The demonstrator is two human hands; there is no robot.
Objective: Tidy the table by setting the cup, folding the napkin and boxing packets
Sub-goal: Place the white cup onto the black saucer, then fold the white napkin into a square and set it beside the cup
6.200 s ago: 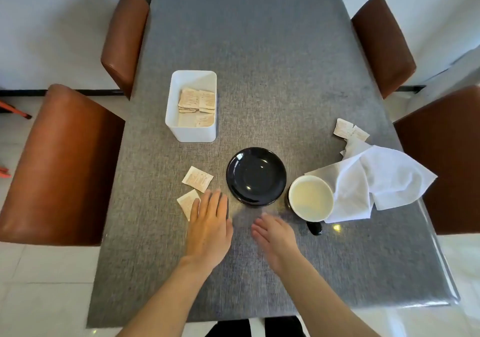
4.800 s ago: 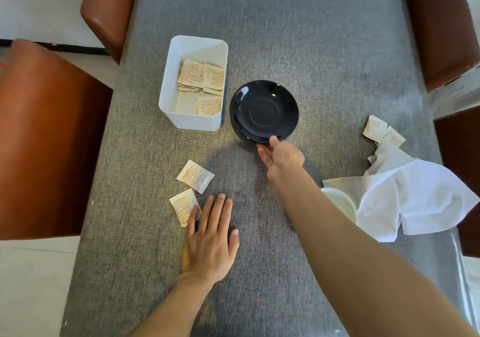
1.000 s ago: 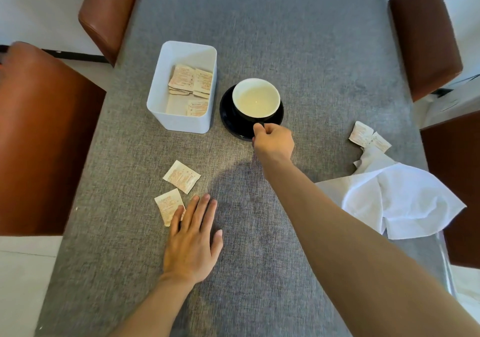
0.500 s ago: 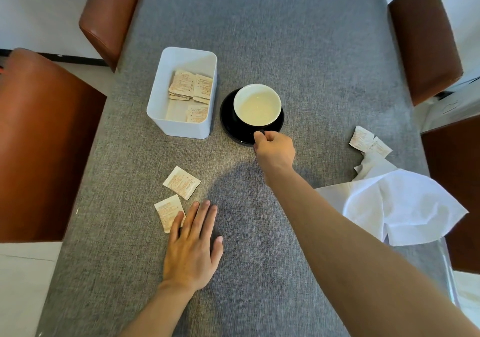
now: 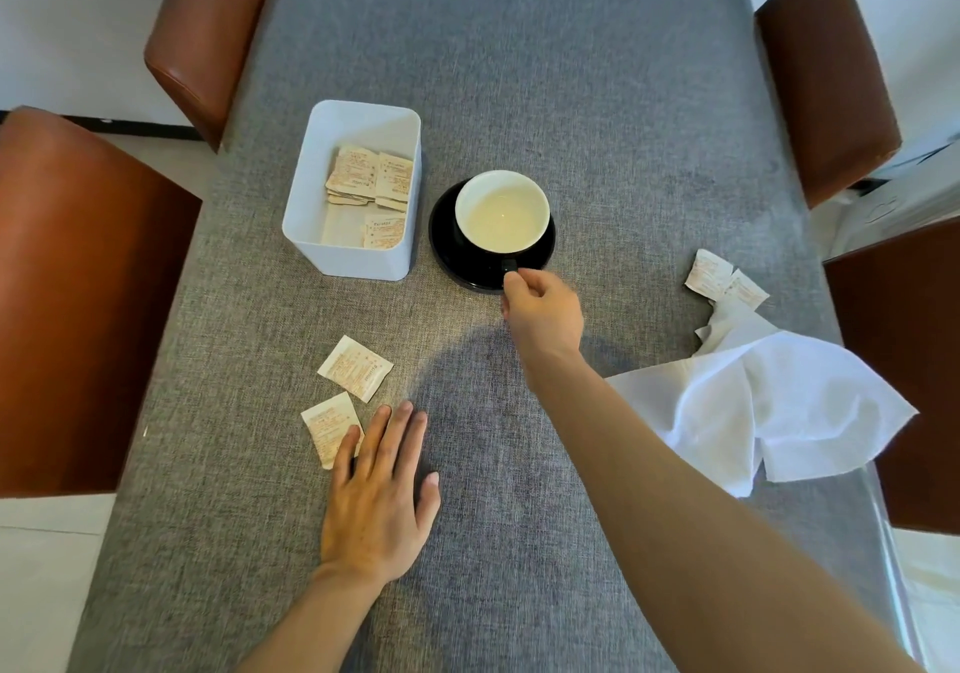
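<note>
Chairs: brown padded ones stand along both long sides of the table (image 5: pixel 519 75), two at the left (image 5: pixel 78 298) and two at the right (image 5: pixel 826 80).
Box: a white box (image 5: pixel 353 251) stands left of centre, with several packets (image 5: pixel 371 181) lying loose inside.
Loose packets, left: two lie on the cloth nearer the person, one (image 5: pixel 355 367) apart, the other (image 5: pixel 332 425) partly under the fingertips.
Left hand: the left hand (image 5: pixel 379 506) lies flat on the cloth, fingers straight and spread, grasping nothing.
Saucer: a black saucer (image 5: pixel 452 257) sits just beside the box, on its right.
Cup: the cup (image 5: pixel 502 211), white inside, stands on the saucer, handle toward the person.
Right hand: the right hand (image 5: pixel 543 309) reaches forward, fingers curled, thumb and forefinger pinching the dark handle.
Napkin: a white napkin (image 5: pixel 769 402) lies crumpled at the right edge, unfolded.
Loose packets, right: two more (image 5: pixel 724 280) lie just beyond the napkin, touching each other.
</note>
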